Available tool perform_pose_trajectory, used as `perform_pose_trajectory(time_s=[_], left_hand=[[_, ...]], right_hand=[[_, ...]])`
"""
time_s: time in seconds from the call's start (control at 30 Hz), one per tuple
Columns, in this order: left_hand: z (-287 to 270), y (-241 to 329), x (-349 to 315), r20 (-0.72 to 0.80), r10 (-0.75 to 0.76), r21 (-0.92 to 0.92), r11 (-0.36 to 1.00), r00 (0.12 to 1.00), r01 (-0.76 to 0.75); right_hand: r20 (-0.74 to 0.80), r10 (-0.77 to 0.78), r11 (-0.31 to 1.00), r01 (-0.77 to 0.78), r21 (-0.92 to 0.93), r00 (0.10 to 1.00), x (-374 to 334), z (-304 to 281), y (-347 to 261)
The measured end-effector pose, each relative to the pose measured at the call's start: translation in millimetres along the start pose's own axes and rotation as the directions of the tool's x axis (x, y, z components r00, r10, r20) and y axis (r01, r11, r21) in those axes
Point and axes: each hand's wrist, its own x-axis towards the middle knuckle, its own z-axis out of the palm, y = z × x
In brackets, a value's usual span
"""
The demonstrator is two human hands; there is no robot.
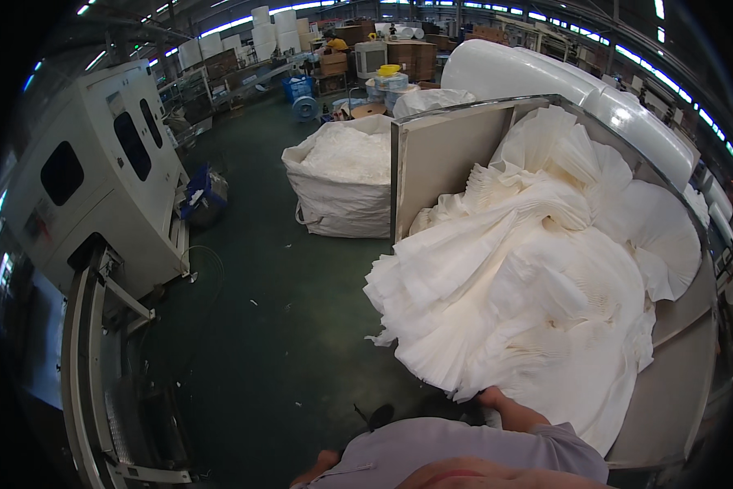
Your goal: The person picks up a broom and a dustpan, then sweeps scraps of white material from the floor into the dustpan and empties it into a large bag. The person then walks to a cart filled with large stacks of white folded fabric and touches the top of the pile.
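A large heap of thin white pleated sheet material [537, 277] is piled in a metal-sided bin [448, 155] on my right. Its folds spill over the near left side. My right hand [493, 398] is at the lower edge of the heap, close against the material; its fingers are mostly hidden, so whether they grip it is unclear. Only a bare bit of my left arm [321, 463] shows at the bottom edge, beside my light grey shirt. The left hand itself is out of sight.
A big white woven sack [342, 175] full of white scrap stands beyond the bin. To the left are a white machine cabinet [110, 163] with dark windows and a metal rail [85, 367]. Large white wrapped rolls [537, 90] lie behind the bin. Small scraps dot the green floor [260, 326].
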Motion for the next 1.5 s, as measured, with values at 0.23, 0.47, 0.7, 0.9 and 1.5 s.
perform_pose_trajectory(time_s=[0.23,0.47,0.7,0.9,1.5], left_hand=[[54,-38,-59,-0.015,0.555,0.424,0.757,0.832,-0.497],[22,-16,-66,-0.142,-0.285,-0.286,0.929,0.948,0.236],[-52,-5,-13,-0.084,-0.269,-0.329,0.916,0.959,0.228],[-106,-22,37,-0.119,-0.176,-0.278,0.951,0.977,0.138],[-118,-116,42,0.108,-0.348,-0.270,0.891,0.931,0.364]], right_hand=[[0.227,-0.201,0.918,0.265,-0.296,0.953,59,41,83],[0.215,-0.345,0.891,0.391,-0.231,0.914,76,84,87],[0.526,-0.195,0.832,0.423,-0.358,0.828,66,112,41],[0.582,-0.139,0.807,0.432,-0.402,0.801,81,123,-10],[0.446,-0.113,0.856,0.315,-0.410,0.888,235,124,-275]])
